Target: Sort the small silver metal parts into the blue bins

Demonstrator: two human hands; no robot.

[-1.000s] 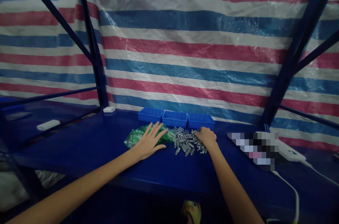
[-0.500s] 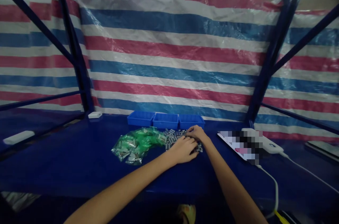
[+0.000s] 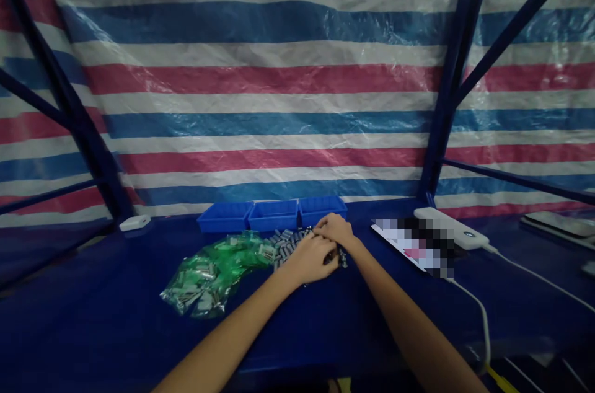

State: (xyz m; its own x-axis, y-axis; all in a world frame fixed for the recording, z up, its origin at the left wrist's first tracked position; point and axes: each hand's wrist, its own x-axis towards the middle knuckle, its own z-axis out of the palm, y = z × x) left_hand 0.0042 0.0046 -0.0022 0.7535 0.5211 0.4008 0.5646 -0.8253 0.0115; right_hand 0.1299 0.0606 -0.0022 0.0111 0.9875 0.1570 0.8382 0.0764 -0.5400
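Note:
A pile of small grey metal cylinder-like pieces (image 3: 284, 244) lies on the blue tabletop. My left hand (image 3: 312, 258) is over the right part of this pile, its fingers curled inward and the thumb bent towards them. Just behind and touching it, my right hand (image 3: 335, 229) has its fingers bent down, with the tips partly covered by the left hand. What either hand pinches is hidden. Against the pile's left side rests a green-tinted clear plastic bag (image 3: 218, 269) holding small metallic pieces.
Three blue trays (image 3: 274, 216) stand in a row behind the pile. To the right lie a phone (image 3: 409, 245) with a cable and a white power bank (image 3: 450, 229). A small white box (image 3: 134, 223) sits at the back left. Blue posts (image 3: 449, 77) frame a striped sheet (image 3: 269, 83).
The view has tilted down and turned slightly. My hands have drawn closer together over the pile, and the left fingers are more curled than before.

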